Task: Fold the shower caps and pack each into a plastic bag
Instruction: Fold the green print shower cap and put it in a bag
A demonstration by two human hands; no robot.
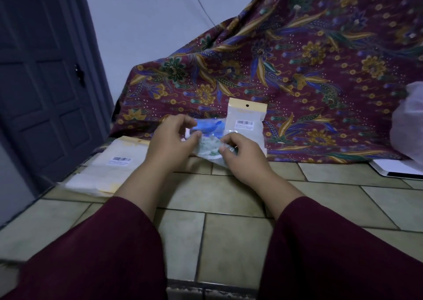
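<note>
Tiled floor [229,199], left hand [170,144], right hand [243,156] pinching shower cap [209,147], lying crosswise

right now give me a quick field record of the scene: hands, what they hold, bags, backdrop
left hand: pinching the shower cap's left side
right hand: pinching its right side
shower cap: crumpled, pale green and blue, held above the tiled floor
upright bag: barcode label, leaning on patterned cloth
flat bags: stacked on floor, left
door: closed, far left
</note>
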